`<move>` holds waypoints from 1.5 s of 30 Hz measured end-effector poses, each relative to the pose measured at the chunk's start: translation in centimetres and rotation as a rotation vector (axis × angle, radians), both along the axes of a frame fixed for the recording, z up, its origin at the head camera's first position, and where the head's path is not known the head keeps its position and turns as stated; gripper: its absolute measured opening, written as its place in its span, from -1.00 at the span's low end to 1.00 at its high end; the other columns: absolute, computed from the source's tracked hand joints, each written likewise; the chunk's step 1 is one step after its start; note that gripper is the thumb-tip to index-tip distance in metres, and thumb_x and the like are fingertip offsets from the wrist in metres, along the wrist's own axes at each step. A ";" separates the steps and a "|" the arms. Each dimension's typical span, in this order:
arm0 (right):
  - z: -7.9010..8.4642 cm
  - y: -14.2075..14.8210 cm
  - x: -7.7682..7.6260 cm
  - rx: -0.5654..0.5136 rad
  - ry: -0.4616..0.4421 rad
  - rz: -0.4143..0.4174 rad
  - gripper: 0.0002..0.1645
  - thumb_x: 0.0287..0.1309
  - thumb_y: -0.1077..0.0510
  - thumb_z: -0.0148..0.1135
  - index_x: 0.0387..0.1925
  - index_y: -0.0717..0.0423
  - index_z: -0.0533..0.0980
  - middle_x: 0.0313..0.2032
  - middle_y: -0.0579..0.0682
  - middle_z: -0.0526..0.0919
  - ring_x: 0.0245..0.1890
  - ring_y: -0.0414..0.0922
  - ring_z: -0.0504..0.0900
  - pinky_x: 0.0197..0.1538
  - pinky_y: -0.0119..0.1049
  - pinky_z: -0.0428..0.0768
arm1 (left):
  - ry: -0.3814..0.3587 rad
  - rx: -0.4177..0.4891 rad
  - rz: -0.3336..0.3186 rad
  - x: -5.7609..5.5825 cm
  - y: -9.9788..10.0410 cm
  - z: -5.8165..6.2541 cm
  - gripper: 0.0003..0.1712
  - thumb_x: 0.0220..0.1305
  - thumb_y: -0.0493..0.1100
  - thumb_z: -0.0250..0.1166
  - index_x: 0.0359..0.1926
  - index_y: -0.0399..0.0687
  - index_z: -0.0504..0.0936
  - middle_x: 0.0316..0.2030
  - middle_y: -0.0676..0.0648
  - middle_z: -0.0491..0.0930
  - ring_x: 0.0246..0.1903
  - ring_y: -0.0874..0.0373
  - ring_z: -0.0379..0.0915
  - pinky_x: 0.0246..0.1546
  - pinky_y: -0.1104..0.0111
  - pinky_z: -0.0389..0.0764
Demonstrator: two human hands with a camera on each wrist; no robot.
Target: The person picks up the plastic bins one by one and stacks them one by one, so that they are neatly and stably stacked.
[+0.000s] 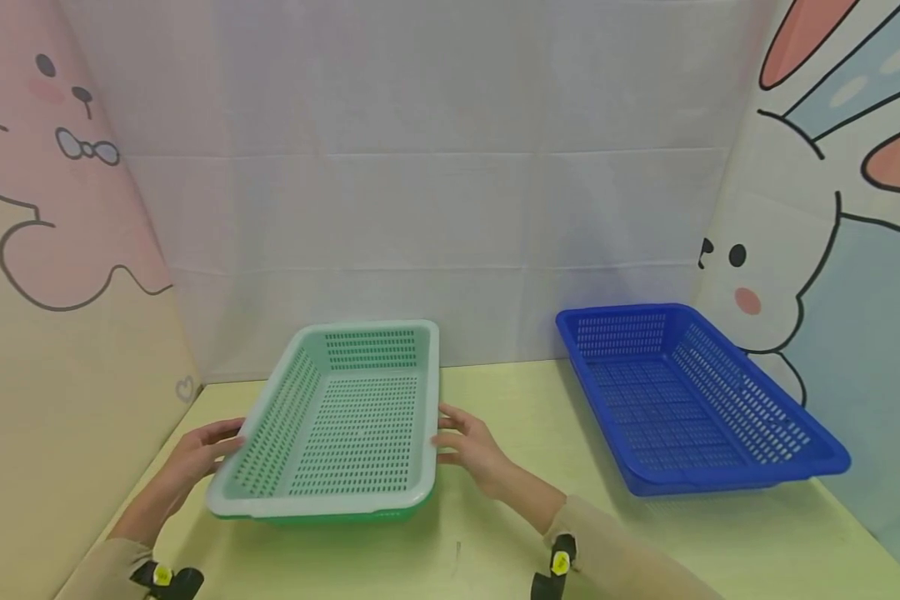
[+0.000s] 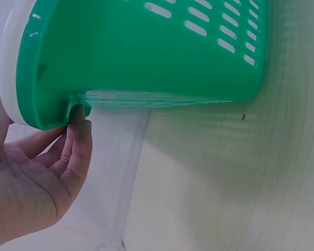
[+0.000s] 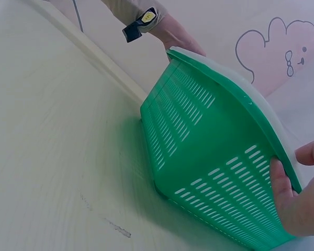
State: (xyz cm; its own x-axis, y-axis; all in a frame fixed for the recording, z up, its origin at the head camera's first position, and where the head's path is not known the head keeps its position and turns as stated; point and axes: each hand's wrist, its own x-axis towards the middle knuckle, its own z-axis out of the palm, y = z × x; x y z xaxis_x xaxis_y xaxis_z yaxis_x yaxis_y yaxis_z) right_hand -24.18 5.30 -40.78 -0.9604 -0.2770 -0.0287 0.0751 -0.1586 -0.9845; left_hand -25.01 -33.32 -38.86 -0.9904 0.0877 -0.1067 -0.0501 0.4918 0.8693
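Both grips are clamped on the rims of a nested pair of baskets. Left grip (image 1: pixel 195 454), the person's left hand: on the left long side, fingertips curled under the green rim in the left wrist view; thumb position cannot be told there. Right grip (image 1: pixel 476 450), the right hand: on the right long side, one digit against the white rim and another against the green wall just below it.

Between the grips: white basket (image 1: pixel 330 504), upper and inner, slotted walls and floor, interior reading pale green from the head. Green basket (image 2: pixel 146 63), outer, directly around and beneath it; its rim follows just under the white one. The pair's base is close to the counter (image 1: pixel 337 567), with a shadow below; whether it touches all along cannot be told.

Just behind each grip, toward the person: beige left sleeve (image 1: pixel 105 567) and beige right sleeve (image 1: pixel 630 550), with a black left strap (image 1: pixel 187 583) and a black right strap (image 1: pixel 564 550), each bearing a yellow patch. A small dark mark (image 1: pixel 457 558) is on the counter, on the person's side of the right grip.

Well to the right of the right grip: blue basket (image 1: pixel 720 478), slotted, beside the right-hand wall.

Farthest out: bear print (image 1: pixel 82 225) beyond the left grip, rabbit print (image 1: pixel 772 258) beyond the blue basket, creased white backdrop (image 1: pixel 382 208) ahead of both grips.
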 end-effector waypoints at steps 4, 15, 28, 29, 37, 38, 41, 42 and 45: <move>0.1 0.3 0.1 0.007 0.002 0.001 -0.26 0.04 0.33 0.11 0.29 0.29 0.13 0.04 0.23 0.40 -0.20 -0.15 0.55 -0.13 -0.21 0.58 | 0.018 0.001 0.009 0.2 0.4 -0.1 -0.27 0.27 -0.04 0.13 0.23 -0.51 0.14 0.11 -0.40 0.32 -0.33 0.34 0.51 -0.30 0.37 0.55; 0.1 1.3 0.0 0.025 0.002 0.008 -0.27 0.06 0.34 0.10 0.29 0.31 0.11 0.08 0.27 0.37 -0.16 -0.13 0.54 -0.09 -0.17 0.56 | 0.025 0.015 0.012 0.6 1.7 0.0 -0.31 0.30 -0.08 0.10 0.24 -0.50 0.13 0.17 -0.45 0.22 -0.33 0.35 0.51 -0.30 0.41 0.55; 0.2 2.2 0.2 0.037 0.001 0.004 -0.26 0.03 0.36 0.08 0.28 0.35 0.11 0.04 0.27 0.38 -0.20 -0.14 0.54 -0.09 -0.17 0.57 | -0.002 -0.006 0.009 0.8 2.6 0.3 -0.31 0.30 -0.09 0.10 0.25 -0.48 0.12 0.19 -0.45 0.20 -0.31 0.34 0.50 -0.29 0.40 0.54; 0.2 2.3 0.2 0.037 0.000 0.003 -0.26 0.03 0.36 0.08 0.28 0.35 0.11 0.04 0.27 0.38 -0.20 -0.14 0.54 -0.09 -0.17 0.57 | -0.002 -0.009 0.009 0.8 2.7 0.4 -0.32 0.30 -0.09 0.10 0.25 -0.48 0.12 0.19 -0.44 0.20 -0.31 0.34 0.50 -0.29 0.40 0.54; 0.4 2.8 0.2 0.051 -0.007 -0.001 -0.26 0.03 0.37 0.08 0.28 0.35 0.10 0.05 0.27 0.38 -0.19 -0.13 0.53 -0.09 -0.16 0.56 | -0.003 -0.030 -0.002 0.9 3.3 0.5 -0.33 0.30 -0.10 0.09 0.25 -0.48 0.13 0.19 -0.44 0.21 -0.29 0.29 0.52 -0.29 0.39 0.54; 0.4 2.9 0.2 0.054 -0.008 -0.002 -0.26 0.03 0.36 0.08 0.28 0.35 0.11 0.05 0.27 0.38 -0.19 -0.13 0.53 -0.09 -0.16 0.56 | -0.003 -0.031 -0.002 0.9 3.4 0.5 -0.33 0.30 -0.10 0.09 0.25 -0.48 0.12 0.19 -0.44 0.21 -0.29 0.28 0.52 -0.29 0.39 0.54; 0.5 3.1 0.2 0.056 -0.007 -0.001 -0.27 0.03 0.36 0.08 0.28 0.35 0.12 0.05 0.28 0.37 -0.19 -0.13 0.53 -0.09 -0.15 0.56 | -0.004 -0.029 -0.004 0.9 3.6 0.5 -0.33 0.30 -0.11 0.09 0.25 -0.48 0.12 0.18 -0.44 0.21 -0.28 0.27 0.52 -0.28 0.39 0.54; 0.5 3.2 0.1 0.056 -0.007 0.000 -0.27 0.03 0.36 0.08 0.27 0.35 0.12 0.05 0.28 0.37 -0.20 -0.13 0.53 -0.10 -0.15 0.56 | -0.003 -0.029 -0.003 0.9 3.6 0.5 -0.33 0.30 -0.11 0.10 0.25 -0.48 0.12 0.18 -0.44 0.22 -0.27 0.26 0.52 -0.28 0.39 0.54; 0.5 3.3 0.1 0.052 -0.009 0.004 -0.27 0.02 0.36 0.08 0.27 0.35 0.13 0.05 0.28 0.38 -0.20 -0.14 0.53 -0.10 -0.15 0.56 | -0.004 -0.032 -0.002 0.9 3.7 0.5 -0.32 0.30 -0.10 0.10 0.25 -0.48 0.12 0.18 -0.44 0.22 -0.27 0.24 0.53 -0.27 0.38 0.54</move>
State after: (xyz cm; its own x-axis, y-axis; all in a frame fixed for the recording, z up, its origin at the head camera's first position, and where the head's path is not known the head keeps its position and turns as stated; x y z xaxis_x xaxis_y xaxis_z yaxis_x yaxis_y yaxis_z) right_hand -24.09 8.65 -40.33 -0.9590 -0.2785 -0.0521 0.0848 -0.1068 -0.9907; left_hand -24.12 -29.58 -38.40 -0.9898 0.0864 -0.1135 -0.0525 0.5193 0.8530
